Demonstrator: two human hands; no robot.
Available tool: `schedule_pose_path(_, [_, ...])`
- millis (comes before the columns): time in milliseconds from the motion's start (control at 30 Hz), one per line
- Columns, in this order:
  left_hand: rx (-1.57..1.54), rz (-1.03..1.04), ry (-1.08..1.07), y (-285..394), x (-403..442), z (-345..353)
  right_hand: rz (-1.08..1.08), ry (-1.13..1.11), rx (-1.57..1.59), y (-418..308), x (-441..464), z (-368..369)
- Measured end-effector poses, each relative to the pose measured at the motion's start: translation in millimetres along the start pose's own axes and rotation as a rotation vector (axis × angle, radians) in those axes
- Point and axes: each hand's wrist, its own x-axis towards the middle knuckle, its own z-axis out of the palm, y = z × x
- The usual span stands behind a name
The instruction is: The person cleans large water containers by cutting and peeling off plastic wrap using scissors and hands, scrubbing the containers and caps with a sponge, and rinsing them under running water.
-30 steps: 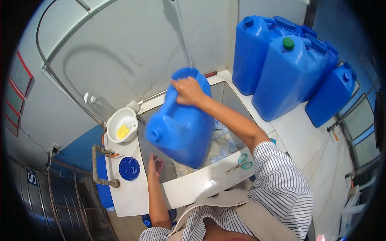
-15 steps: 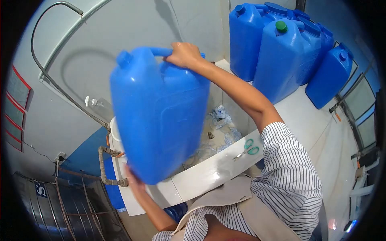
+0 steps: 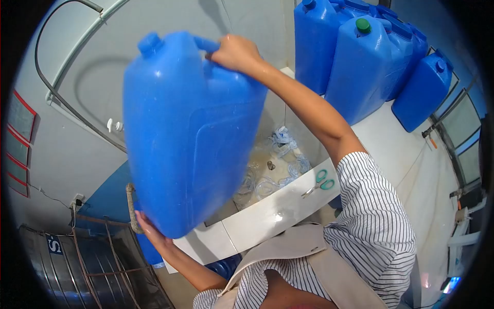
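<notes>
A large blue plastic jerrycan (image 3: 180, 139) with a blue screw cap is held up at a tilt over a tiled basin (image 3: 226, 226). My right hand (image 3: 237, 52) is wrapped round its top handle. Low on the can's left side, my left hand (image 3: 154, 232) supports the bottom corner, its palm partly hidden by the can. Behind the can, crumpled blue-and-white plastic bits (image 3: 284, 138) lie in the wet basin. Teal-handled scissors (image 3: 320, 183) rest on the basin's front ledge.
Several blue jerrycans, one with a green cap (image 3: 363, 26), stand on the tiled counter (image 3: 381, 139) at right. A curved metal pipe (image 3: 41, 67) runs along the left wall. A ribbed metal tank (image 3: 62, 273) is at lower left.
The jerrycan has moved left and slightly up, both hands travelling with it. It now hides more of the pipework and a clear bottle at left.
</notes>
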Motion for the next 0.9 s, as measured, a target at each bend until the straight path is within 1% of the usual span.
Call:
schedule_pose_path(33, [-0.028, 0.082, 0.008, 6, 7, 6, 0.000, -0.007, -0.001, 1, 6, -3])
schedule_pose_path(67, [-0.055, 0.167, 0.018, 9, 12, 11, -0.009, 0.052, 0.006, 4, 13, -6])
schedule_pose_path(100, [-0.030, 0.158, 0.098, -8, 28, 7, -0.017, 0.113, 0.014, 7, 17, -8])
schedule_pose_path(133, [-0.003, 0.150, 0.179, -38, 50, -3, -0.027, 0.128, 0.012, 13, 14, -7])
schedule_pose_path(167, [-0.010, 0.061, 0.188, -67, 61, -10, -0.029, 0.127, 0.019, 22, 10, 0])
schedule_pose_path(200, [-0.018, -0.027, 0.196, -89, 66, -12, 0.001, 0.053, -0.044, 34, 8, 12])
schedule_pose_path(233, [-0.016, -0.022, 0.195, -100, 61, -20, 0.030, -0.018, -0.109, 43, 7, 24])
schedule_pose_path(267, [0.008, -0.049, 0.151, -109, 52, -34, 0.003, -0.069, -0.157, 48, 2, 34])
schedule_pose_path(300, [0.035, -0.080, 0.103, -113, 48, -41, 0.008, -0.059, -0.158, 41, -2, 32])
schedule_pose_path(333, [0.050, -0.004, 0.057, -92, 40, -38, 0.010, -0.081, -0.137, 29, -7, 27])
schedule_pose_path(367, [0.066, 0.065, 0.014, -56, 20, -29, 0.016, -0.109, -0.117, 18, -10, 21])
schedule_pose_path(400, [0.056, 0.058, 0.092, -21, -2, -5, 0.025, -0.113, -0.122, 10, -7, 10])
schedule_pose_path(433, [0.047, 0.052, 0.173, 4, -10, 17, 0.029, -0.056, -0.052, -2, -3, -1])
schedule_pose_path(467, [0.052, 0.045, 0.175, 6, 0, 19, 0.032, 0.001, 0.021, -5, -2, -6])
schedule_pose_path(500, [0.035, 0.118, 0.130, 8, 12, 16, 0.035, -0.005, 0.021, -1, 1, -5])
schedule_pose_path(533, [0.018, 0.193, 0.086, 5, 23, 14, 0.012, 0.064, 0.040, 6, 10, -3])
schedule_pose_path(567, [0.021, 0.190, 0.094, -16, 35, 11, -0.010, 0.131, 0.062, 12, 15, 0])
schedule_pose_path(600, [0.034, 0.152, 0.148, -48, 50, 6, 0.022, 0.086, -0.006, 20, 13, 2])
schedule_pose_path(633, [0.045, 0.119, 0.198, -68, 57, 3, 0.019, 0.083, 0.002, 30, 7, 13])
schedule_pose_path(667, [0.047, 0.125, 0.201, -75, 52, -2, 0.026, 0.006, -0.060, 40, 0, 27])
schedule_pose_path(700, [0.057, 0.062, 0.151, -82, 42, -11, 0.031, -0.066, -0.125, 50, 1, 36])
schedule_pose_path(733, [0.067, 0.001, 0.094, -89, 35, -22, 0.029, -0.054, -0.127, 47, -1, 35])
schedule_pose_path(767, [0.040, -0.004, 0.052, -83, 44, -60, 0.052, -0.093, -0.106, 38, -8, 34])
schedule_pose_path(800, [0.170, 0.049, 0.188, -47, 19, -42, 0.078, -0.137, -0.082, 32, -13, 34])
schedule_pose_path(833, [0.116, 0.054, 0.137, -10, -7, -12, 0.080, -0.138, -0.081, 25, -12, 30])
schedule_pose_path(867, [0.062, 0.167, 0.167, 8, -11, -2, 0.086, -0.090, -0.003, 12, -7, 22])
schedule_pose_path(900, [0.061, 0.164, 0.171, 13, -5, 1, 0.093, -0.044, 0.076, 3, -5, 13])
